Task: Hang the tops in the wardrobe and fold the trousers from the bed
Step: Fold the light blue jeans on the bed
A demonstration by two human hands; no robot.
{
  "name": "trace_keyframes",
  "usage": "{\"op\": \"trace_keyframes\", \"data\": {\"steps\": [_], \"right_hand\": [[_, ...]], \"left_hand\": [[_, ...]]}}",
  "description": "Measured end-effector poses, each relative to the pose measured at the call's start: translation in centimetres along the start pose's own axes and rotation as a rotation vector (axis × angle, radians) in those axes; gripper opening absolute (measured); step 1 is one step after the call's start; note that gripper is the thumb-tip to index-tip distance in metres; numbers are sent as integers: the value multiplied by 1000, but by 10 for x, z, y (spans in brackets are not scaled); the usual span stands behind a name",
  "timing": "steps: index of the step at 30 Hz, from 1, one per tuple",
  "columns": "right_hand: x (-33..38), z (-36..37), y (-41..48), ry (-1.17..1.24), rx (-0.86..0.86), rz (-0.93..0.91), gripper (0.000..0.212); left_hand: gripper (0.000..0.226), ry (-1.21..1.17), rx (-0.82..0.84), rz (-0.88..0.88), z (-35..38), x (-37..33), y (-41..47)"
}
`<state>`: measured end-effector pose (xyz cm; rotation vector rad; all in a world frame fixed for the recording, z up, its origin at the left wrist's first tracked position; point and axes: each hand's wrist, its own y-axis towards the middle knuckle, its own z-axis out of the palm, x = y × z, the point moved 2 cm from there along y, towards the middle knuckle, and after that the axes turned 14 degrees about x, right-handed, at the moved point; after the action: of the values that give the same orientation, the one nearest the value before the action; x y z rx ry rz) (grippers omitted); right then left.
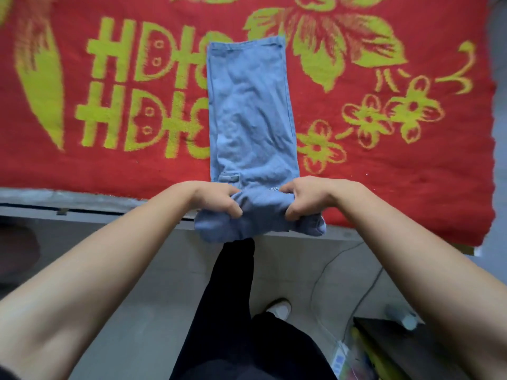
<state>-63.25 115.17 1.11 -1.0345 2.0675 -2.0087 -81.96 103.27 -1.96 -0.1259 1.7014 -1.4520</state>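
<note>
Left grip (216, 198) and right grip (307, 197) each clenched the bunched near end of the light-blue trousers (251, 111) at the bed (41, 194) edge. Red patterned blanket (384, 165) covered the bed; grey floor (131, 270) lay below the grips. Beyond them the trousers lay flat, long axis pointing straight away, hem farthest.

Grey floor (131, 283); red floral blanket (411, 165) covering bed (33, 197).

Arms: forearms (115, 264) bare from the fingers (233, 211) back to the lower corners.
Legs: loose black trousers (233, 311), straight below the fingers.
Foot: white shoe (279, 308), rounded toe, below the fingers, slightly to the right.
</note>
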Motion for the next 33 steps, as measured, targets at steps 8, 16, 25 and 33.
{"op": "trace_keyframes", "data": {"steps": [8,16,25,33], "right_hand": [[-32,-125,49,325,-523,-11,61],[-60,-150,156,385,-662,171,43],[-81,-164,193,249,-484,395,53],[-83,-251,175,398,-603,321,67]], "left_hand": [[15,-227,-586,57,-135,37,9],[37,185,-901,-171,-188,63,98],[42,274,-855,-173,-196,75,132],[54,-163,-1144,-170,-252,61,111]]}}
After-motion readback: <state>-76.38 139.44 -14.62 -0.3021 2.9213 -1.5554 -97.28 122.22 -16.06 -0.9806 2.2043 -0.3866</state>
